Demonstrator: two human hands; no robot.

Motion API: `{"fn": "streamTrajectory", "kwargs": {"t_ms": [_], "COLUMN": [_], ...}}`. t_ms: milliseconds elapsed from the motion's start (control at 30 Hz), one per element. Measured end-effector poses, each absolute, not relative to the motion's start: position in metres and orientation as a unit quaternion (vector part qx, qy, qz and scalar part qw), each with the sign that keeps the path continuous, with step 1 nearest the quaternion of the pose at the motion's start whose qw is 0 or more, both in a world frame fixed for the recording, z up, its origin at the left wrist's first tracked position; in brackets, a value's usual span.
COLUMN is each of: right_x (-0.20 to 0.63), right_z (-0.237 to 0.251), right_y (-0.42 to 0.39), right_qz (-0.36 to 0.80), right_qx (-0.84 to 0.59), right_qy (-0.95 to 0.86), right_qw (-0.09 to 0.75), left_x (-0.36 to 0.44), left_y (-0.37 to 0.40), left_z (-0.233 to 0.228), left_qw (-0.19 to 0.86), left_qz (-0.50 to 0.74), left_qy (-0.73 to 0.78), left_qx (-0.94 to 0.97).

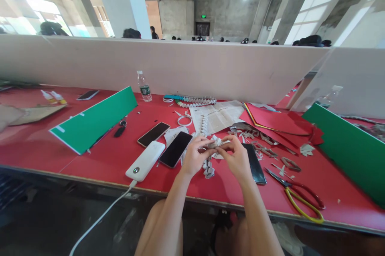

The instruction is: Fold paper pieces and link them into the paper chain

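Observation:
A folded newspaper chain [208, 169] hangs down below my fingers, its lower end near the red tabletop. My left hand [195, 155] pinches the chain from the left, thumb and fingertips pressed together. From the other side my right hand [236, 155] grips the same chain, its fingertips almost meeting the left ones. The fingers partly hide the folds being held. A zigzag stretch of folded paper [203, 125] shows just beyond my hands; whether it joins the held chain I cannot tell. A black phone [176, 149] lies left of my left hand, and a dark flat device [254, 163] beside my right wrist.
Scissors [296, 196] lie at the right front edge. A white power bank [145, 161] trails a cable off the table. Paper scraps [263, 149], red paper sheets [276, 121] and newspaper [221, 115] spread beyond. Green boards [96, 119] flank both sides; a water bottle [144, 87] stands behind.

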State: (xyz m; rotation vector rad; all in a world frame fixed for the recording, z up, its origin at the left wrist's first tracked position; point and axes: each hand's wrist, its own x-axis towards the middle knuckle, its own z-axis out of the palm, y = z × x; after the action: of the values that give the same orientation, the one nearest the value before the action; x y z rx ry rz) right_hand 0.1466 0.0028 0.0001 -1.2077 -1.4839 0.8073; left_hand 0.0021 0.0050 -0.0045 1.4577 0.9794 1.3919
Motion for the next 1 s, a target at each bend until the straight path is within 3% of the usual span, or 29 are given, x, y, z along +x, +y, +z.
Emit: {"fn": "streamTrajectory", "kwargs": {"t_ms": [267, 367, 567, 867, 1000], "right_x": [0.158, 0.153, 0.129, 0.131, 0.136], "right_z": [-0.005, -0.006, -0.015, -0.039, -0.04], "right_y": [0.006, 0.005, 0.006, 0.02, 0.02], "right_qz": [0.393, 0.39, 0.388, 0.496, 0.493], "right_qx": [-0.466, -0.474, -0.46, -0.428, -0.422], "right_qy": [-0.641, -0.621, -0.503, -0.471, -0.475], "right_qw": [0.465, 0.487, 0.621, 0.591, 0.595], "left_x": [0.0, 0.001, 0.001, -0.004, 0.003], "left_y": [0.002, 0.002, 0.005, 0.012, 0.01], "left_z": [-0.002, -0.003, -0.007, -0.011, -0.011], "left_qw": [0.418, 0.401, 0.378, 0.4, 0.368], "left_qz": [0.493, 0.482, 0.509, 0.475, 0.469], "left_qy": [0.396, 0.401, 0.408, 0.446, 0.45], "left_qx": [0.652, 0.668, 0.657, 0.644, 0.665]}}
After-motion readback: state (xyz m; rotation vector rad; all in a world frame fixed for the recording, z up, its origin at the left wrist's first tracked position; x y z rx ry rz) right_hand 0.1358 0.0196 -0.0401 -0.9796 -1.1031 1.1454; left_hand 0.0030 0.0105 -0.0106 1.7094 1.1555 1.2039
